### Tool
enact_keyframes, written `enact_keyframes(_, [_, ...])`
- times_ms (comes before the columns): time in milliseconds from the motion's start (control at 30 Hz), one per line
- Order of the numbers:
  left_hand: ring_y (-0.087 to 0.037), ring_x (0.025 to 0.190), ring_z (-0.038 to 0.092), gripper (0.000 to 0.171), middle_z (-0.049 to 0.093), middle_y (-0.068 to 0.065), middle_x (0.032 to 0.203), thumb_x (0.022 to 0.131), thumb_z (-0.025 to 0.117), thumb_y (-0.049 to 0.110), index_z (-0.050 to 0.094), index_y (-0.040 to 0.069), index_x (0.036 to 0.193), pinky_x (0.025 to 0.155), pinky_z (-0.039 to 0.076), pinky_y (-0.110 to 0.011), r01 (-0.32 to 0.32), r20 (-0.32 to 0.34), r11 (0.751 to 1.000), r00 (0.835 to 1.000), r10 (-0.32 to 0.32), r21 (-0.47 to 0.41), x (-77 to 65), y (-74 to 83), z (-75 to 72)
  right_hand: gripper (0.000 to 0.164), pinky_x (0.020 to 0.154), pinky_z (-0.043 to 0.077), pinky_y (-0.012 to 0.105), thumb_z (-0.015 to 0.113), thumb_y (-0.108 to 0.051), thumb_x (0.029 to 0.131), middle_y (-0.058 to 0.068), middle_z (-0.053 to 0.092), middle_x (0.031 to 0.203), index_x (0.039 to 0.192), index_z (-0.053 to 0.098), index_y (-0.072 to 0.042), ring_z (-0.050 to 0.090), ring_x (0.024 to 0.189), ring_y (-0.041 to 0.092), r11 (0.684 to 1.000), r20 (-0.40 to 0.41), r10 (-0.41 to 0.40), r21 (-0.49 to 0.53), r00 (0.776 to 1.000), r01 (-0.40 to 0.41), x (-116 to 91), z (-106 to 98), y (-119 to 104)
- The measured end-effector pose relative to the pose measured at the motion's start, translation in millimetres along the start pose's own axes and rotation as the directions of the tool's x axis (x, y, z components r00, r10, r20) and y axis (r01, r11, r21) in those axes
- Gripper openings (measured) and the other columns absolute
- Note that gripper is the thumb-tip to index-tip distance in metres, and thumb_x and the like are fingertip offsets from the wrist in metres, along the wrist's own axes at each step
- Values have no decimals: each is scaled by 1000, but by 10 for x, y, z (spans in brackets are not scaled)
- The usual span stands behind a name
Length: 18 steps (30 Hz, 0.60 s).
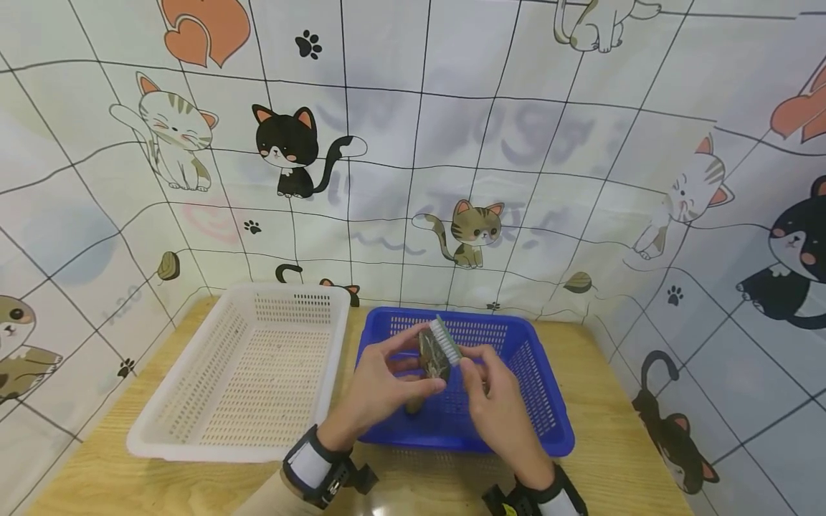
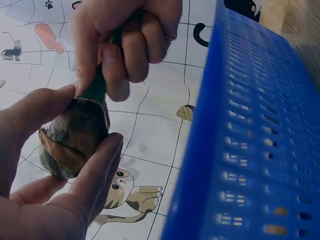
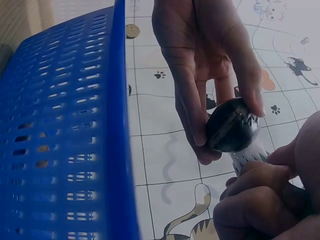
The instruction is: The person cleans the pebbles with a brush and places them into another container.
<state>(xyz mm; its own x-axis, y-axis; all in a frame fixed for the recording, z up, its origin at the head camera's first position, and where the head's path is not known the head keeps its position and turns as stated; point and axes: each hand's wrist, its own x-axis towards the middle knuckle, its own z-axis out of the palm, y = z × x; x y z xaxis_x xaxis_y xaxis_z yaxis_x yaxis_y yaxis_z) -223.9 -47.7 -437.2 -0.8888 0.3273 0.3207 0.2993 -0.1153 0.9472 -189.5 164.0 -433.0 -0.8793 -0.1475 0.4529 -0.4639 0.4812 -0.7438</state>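
Note:
My left hand [image 1: 381, 383] holds a dark mottled clam [image 1: 434, 356] between thumb and fingertips, over the blue basket [image 1: 555, 423]. In the left wrist view the clam [image 2: 75, 135] shows brown and grey-green patches. My right hand [image 1: 500, 401] grips a small scrub brush [image 1: 445, 340] with white bristles, which lie against the clam's side. The brush's green handle [image 2: 95, 87] shows in the left wrist view, with the right hand's fingers curled round it. In the right wrist view the clam [image 3: 232, 125] looks glossy and dark, the bristles [image 3: 247, 152] right at its edge.
A brownish lump [image 1: 414, 406] lies in the blue basket below my left hand. To its left stands a white perforated basket [image 1: 145, 437]. Both baskets rest on a wooden tabletop [image 1: 613, 416], with a cat-patterned sheet [image 1: 387, 143] behind and at the sides.

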Motion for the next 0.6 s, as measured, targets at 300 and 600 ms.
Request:
enact_keyframes(300, [-26, 112, 65, 78, 60, -6, 131, 77, 89, 13, 54, 31, 144, 82, 59, -40, -7, -71, 1000, 997, 5, -26, 44, 61, -28, 26, 47, 44, 27, 49, -34, 108, -10, 58, 70, 127, 55, -17, 46, 54, 11, 1000, 6, -4, 16, 1000, 3, -16, -52, -62])
enact_keyframes(600, [-30, 112, 65, 79, 61, -6, 132, 78, 87, 10, 51, 20, 147, 84, 59, -38, 18, -47, 1000, 999, -18, -4, -24, 293, 113, 25, 55, 50, 29, 48, -27, 109, -7, 63, 78, 131, 52, -16, 55, 65, 13, 998, -38, -50, 43, 998, 51, 18, -1, -51])
